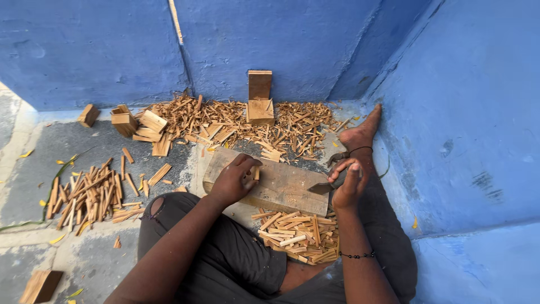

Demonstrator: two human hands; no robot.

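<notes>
One thick wooden slab lies across the floor before the seated person. Beyond it spreads one broad heap of split sticks, with two smaller piles: one at left, one by the knee. The left hand pinches one small wood piece on the slab; the right hand is clenched around one dark blade.

Wood sticks crowding beside plank.
</notes>
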